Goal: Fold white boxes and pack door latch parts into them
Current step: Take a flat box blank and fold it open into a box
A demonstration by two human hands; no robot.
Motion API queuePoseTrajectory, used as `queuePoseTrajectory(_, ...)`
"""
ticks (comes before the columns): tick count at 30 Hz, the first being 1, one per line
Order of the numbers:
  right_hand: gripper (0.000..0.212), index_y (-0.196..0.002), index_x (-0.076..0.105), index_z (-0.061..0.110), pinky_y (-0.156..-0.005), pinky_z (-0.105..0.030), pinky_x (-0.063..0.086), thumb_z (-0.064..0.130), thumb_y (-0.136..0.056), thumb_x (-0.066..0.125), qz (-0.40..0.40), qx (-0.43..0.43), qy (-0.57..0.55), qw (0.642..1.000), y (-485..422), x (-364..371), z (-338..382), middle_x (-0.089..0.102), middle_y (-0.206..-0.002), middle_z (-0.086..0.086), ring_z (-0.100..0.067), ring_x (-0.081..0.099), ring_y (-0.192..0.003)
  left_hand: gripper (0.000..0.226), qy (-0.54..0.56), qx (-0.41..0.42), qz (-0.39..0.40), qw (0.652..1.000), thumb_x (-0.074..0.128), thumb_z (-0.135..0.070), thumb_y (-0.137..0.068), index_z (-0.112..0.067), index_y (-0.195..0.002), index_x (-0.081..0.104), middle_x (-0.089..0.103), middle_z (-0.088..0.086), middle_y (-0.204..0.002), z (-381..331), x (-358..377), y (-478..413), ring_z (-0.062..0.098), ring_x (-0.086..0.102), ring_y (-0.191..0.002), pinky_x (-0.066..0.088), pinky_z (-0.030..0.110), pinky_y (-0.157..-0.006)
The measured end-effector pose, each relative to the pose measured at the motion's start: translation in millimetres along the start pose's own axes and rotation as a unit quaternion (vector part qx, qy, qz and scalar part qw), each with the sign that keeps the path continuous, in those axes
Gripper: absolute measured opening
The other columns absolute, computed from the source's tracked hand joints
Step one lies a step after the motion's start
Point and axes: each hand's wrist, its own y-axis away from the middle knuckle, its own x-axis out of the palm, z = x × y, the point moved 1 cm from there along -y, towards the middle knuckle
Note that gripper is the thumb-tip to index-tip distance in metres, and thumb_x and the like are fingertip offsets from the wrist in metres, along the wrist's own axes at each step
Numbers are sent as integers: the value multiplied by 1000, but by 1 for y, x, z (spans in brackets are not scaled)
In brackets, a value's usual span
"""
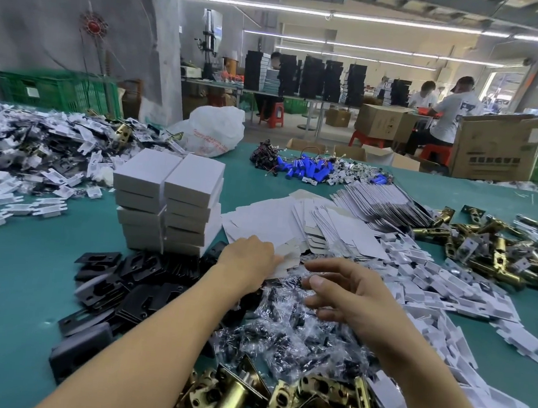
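now the left hand (250,255) pinches a flat box blank (287,259), the right hand (352,297) hovers open, empty.

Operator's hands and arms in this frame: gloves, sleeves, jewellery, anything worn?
Nothing worn that shows. The left hand and right hand are both ungloved, with no rings, watch or wristband visible. No sleeve is in view on either arm up to the frame edge. No markings or tape.

Both forearms fwd; L grip (250,255) palm-down, R grip (349,297) loose, fingers apart
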Motion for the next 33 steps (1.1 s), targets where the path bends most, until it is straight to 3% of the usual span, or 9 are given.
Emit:
queuePoseTrajectory(3, 19, -111, 69, 24, -75, -29, 58, 18, -93, 65, -4, 7, 2, 1000, -1, 1, 0, 75, -100, -5, -21, 73, -87, 32, -33, -7, -43, 999, 50, 4, -94, -9, -122, 48, 60, 10, -112, -4, -12, 9, 35, 64, -103, 40, 37, -68)
queuePoseTrajectory(9, 54, -142, 42, 23, -74, -32, 61, 46, -94, 55, -107, 50, -47, 992, -7, 5, 0, 68, -109, -9, -19, 75, -81, 17, 3, 49, -187, 981, 47, 4, -96, -8, -108, 50, 64, 10, -94, -31, -44, 43, 34, 69, -80, 39, 36, -55)
queuePoseTrajectory(11, 42, -130, 50, 21, -74, -36, 62, 45, -96, 54, -119, 67, -108, 985, -8, 6, 0, 71, -106, -13, -25, 75, -82, 13, 33, 122, -214, 969, 45, -1, -99, -8, -107, 53, 64, 11, -91, -44, -53, 58, 36, 68, -75, 40, 37, -52)
queuePoseTrajectory(14, 11, -98, 62, 10, -52, -31, 58, 13, -99, 52, -161, 54, -159, 973, -7, 3, 1, 73, -80, -11, -21, 72, -63, 18, 84, 245, -208, 943, 51, -19, -103, -6, -110, 61, 66, 12, -90, -63, -62, 73, 37, 67, -72, 41, 37, -53)
queuePoseTrajectory(17, 31, -92, 66, 11, -45, -26, 45, -6, -88, 41, -196, 26, -105, 975, -7, -6, -1, 64, -70, -12, -17, 58, -51, 34, 133, 232, -195, 943, 53, -46, -100, -13, -103, 63, 65, 6, -96, -65, -66, 75, 31, 61, -86, 42, 35, -60)
queuePoseTrajectory(20, 32, -106, 64, 12, -50, -35, 51, -6, -92, 42, -186, 13, -46, 981, -5, -10, 0, 68, -85, -13, -23, 63, -64, 66, 130, 193, -180, 956, 70, -60, -82, -25, -133, 49, 52, -2, -128, -53, -58, 70, 20, 45, -116, 48, 38, -86)
queuePoseTrajectory(23, 32, -108, 64, 19, -52, -34, 51, -4, -94, 47, -122, -14, 13, 992, -3, -4, 3, 69, -92, -13, -21, 65, -68, 104, 117, 167, -147, 968, 80, -54, -70, -37, -152, 20, 23, -5, -153, -36, -48, 67, 17, 21, -139, 25, 42, -116)
queuePoseTrajectory(27, 34, -103, 66, 23, -57, -28, 48, -4, -91, 50, -79, -53, 83, 992, 1, -1, 10, 71, -84, 2, -11, 63, -68, 123, 107, 168, -161, 967, 75, -72, -65, -34, -157, 4, 11, -9, -162, -25, -47, 67, 11, 3, -150, -5, 54, -123)
queuePoseTrajectory(33, 40, -105, 61, 24, -55, -32, 53, -9, -83, 61, -37, -49, 15, 998, 6, -2, 13, 71, -78, -9, -20, 65, -64, 123, 117, 169, -203, 957, 72, -77, -60, -17, -156, 25, 41, -2, -147, -25, -56, 80, 19, 35, -137, 6, 44, -126)
